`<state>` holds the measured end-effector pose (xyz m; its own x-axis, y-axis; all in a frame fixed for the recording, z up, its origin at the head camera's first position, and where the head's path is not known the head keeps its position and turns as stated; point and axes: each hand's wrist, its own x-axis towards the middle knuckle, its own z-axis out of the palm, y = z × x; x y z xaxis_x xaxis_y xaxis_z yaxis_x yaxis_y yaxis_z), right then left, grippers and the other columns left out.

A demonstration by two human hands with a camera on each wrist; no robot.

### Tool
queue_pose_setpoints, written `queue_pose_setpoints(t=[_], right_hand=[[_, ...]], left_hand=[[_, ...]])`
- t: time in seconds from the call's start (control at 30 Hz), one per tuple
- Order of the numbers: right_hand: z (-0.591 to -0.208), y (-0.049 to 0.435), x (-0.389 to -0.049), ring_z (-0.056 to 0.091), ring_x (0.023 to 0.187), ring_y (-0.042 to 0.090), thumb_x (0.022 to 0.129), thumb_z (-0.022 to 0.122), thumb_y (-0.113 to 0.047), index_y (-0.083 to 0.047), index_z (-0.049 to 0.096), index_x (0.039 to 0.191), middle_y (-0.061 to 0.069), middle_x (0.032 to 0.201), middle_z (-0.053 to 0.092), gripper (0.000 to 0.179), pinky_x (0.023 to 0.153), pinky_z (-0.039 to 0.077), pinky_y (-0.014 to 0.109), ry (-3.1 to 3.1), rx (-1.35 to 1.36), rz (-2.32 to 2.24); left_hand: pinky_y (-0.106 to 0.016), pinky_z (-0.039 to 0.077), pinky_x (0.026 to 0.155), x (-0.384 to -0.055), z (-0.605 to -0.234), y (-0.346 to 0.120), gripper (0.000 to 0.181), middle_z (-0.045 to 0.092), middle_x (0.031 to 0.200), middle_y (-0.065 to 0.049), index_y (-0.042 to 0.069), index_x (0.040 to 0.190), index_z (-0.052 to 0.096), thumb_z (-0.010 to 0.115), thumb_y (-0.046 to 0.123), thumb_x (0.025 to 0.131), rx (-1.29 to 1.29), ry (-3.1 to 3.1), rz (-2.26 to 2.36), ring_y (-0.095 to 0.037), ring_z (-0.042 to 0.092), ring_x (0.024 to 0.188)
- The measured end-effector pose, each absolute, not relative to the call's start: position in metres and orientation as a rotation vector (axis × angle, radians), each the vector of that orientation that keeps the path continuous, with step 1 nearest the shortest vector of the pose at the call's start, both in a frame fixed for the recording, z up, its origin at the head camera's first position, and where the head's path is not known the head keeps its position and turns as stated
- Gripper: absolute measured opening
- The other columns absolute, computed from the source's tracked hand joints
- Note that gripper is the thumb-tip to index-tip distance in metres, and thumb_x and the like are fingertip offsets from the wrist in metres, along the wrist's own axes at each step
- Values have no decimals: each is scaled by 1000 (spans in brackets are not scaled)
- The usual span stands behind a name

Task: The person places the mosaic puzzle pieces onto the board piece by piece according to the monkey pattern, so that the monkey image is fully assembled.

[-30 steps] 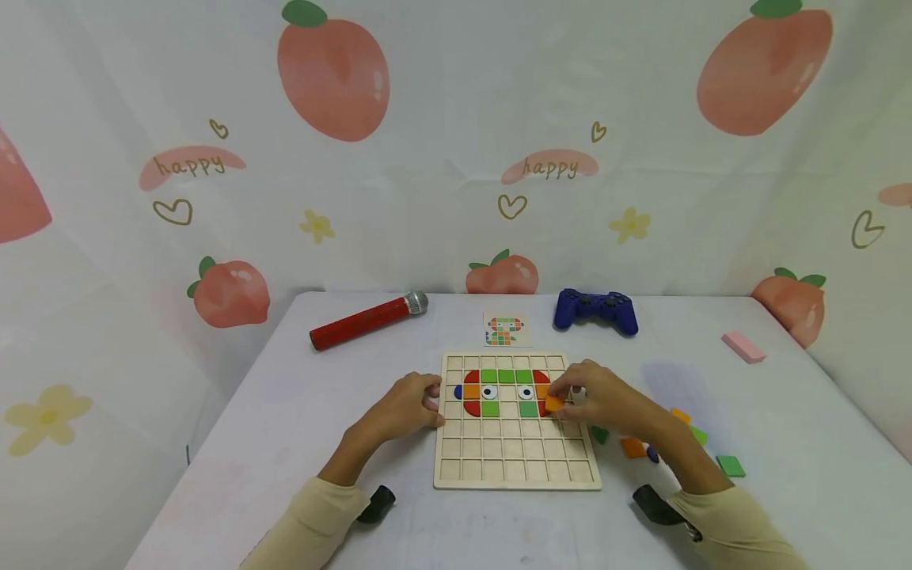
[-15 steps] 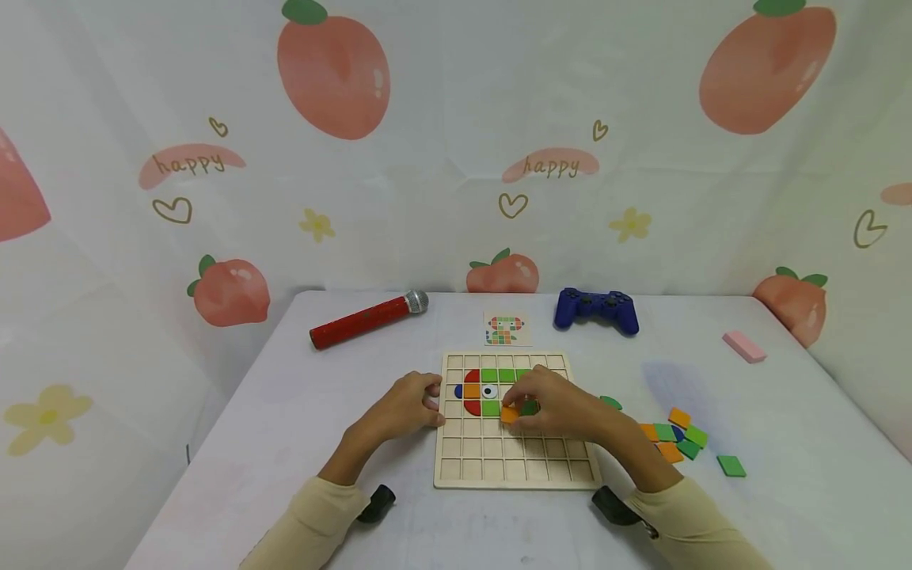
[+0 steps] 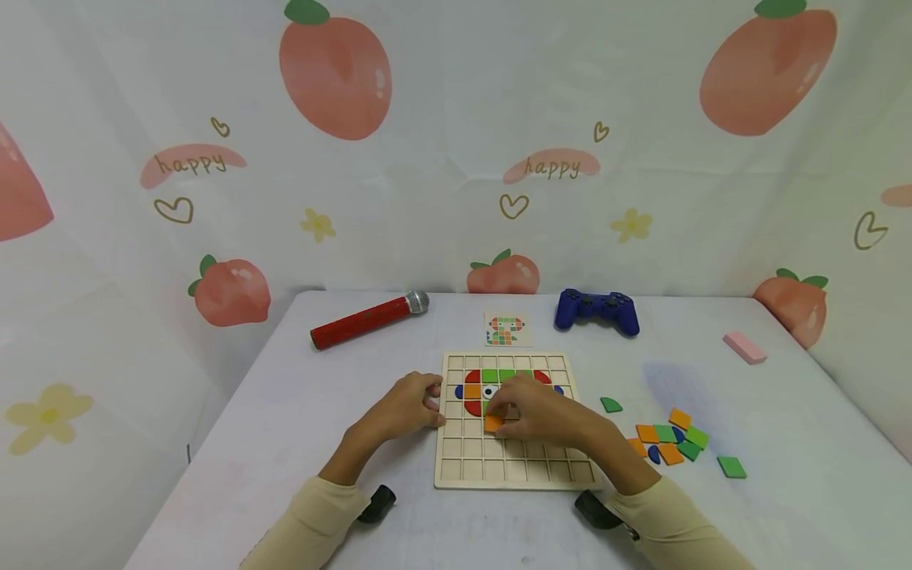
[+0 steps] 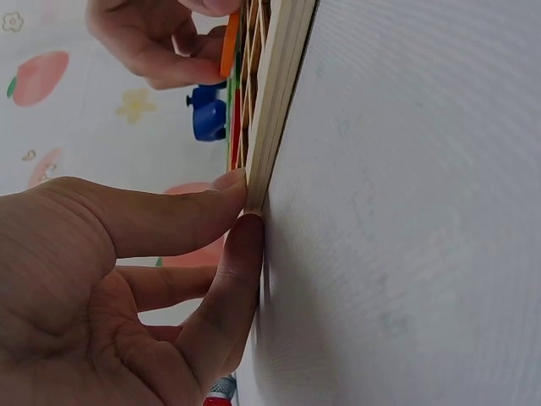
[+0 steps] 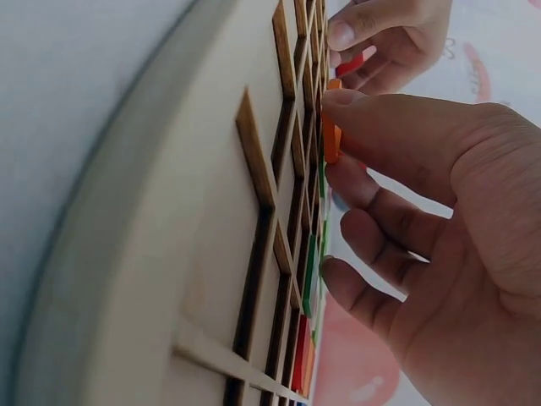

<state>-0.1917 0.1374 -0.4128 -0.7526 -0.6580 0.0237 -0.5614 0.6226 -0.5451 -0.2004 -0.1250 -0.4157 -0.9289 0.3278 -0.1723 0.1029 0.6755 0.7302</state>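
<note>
A wooden grid board [image 3: 516, 473] lies mid-table, with red, green, orange and blue pieces and round eye pieces set in its upper rows. My left hand [image 3: 408, 405] holds the board's left edge between thumb and fingers; the left wrist view shows the thumb [image 4: 190, 218] on top at the rim. Between the thumb and fingertips of my right hand [image 3: 545, 410] is an orange square tile [image 3: 493, 424], close over the board just below the filled rows. The right wrist view shows that tile [image 5: 332, 127] tilted on edge. My right hand covers part of the pattern.
Right of the board lie several loose tiles [image 3: 670, 433], a green quarter-round piece [image 3: 610, 404] and a lone green square [image 3: 731, 467]. Behind the board are a pattern card [image 3: 507, 329], a red microphone [image 3: 363, 321] and a blue game controller [image 3: 596, 311]. A pink block [image 3: 744, 347] sits far right.
My right hand has moved left across the board with the orange tile, from the pattern's right side to below its left part. My left hand stays at the board's edge.
</note>
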Motion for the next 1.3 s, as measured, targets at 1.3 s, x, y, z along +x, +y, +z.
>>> queue_pose_setpoints(t=[1.3], right_hand=[[-409, 203, -178, 62, 102, 15, 92, 83, -24, -19, 78, 112, -8, 107, 71, 21, 90, 54, 35, 2695, -868, -941]], left_hand=[[-30, 59, 82, -200, -417, -125, 64, 60, 107, -9, -8, 142, 59, 87, 0, 85, 352, 2619, 1095, -18, 61, 93]])
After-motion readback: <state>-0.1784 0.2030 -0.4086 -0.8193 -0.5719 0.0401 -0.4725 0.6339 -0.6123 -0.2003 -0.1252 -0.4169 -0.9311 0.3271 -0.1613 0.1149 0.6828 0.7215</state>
